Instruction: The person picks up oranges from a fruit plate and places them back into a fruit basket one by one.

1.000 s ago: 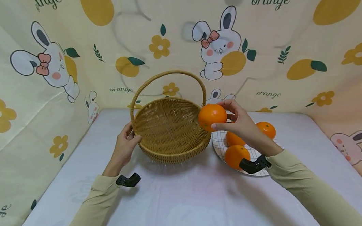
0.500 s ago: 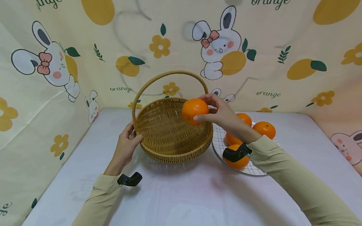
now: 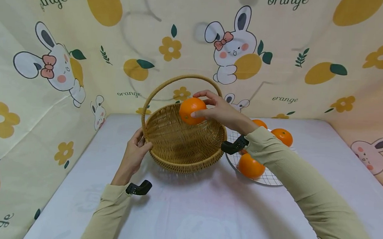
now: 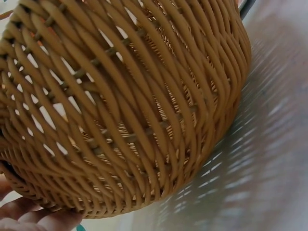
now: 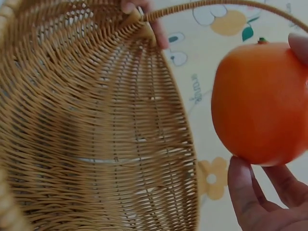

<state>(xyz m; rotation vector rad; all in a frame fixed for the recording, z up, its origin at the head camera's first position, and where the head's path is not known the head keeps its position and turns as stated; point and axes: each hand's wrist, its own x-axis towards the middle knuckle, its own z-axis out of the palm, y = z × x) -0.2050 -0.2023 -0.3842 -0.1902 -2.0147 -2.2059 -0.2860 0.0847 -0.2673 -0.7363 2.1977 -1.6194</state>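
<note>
Presently, round glossy orange fruit (image 3: 189, 111): hanging toward the 12 o'clock side of the golden-brown woven basket (image 3: 180, 144), under its arched handle (image 3: 190, 76), with the green stem nub (image 5: 262, 41) pointing toward 12 in the right wrist view.
Right hand (image 3: 222, 109): pinching that fruit between thumb and fingers.
Left hand (image 3: 134, 150): gripping the basket's rim between 8 and 9.
Basket mouth: facing 6, its long axis running from 9 to 3.
White grid-lined plate (image 3: 269, 178): lying past 3 o'clock, bearing more orange fruits (image 3: 251, 166).
</note>
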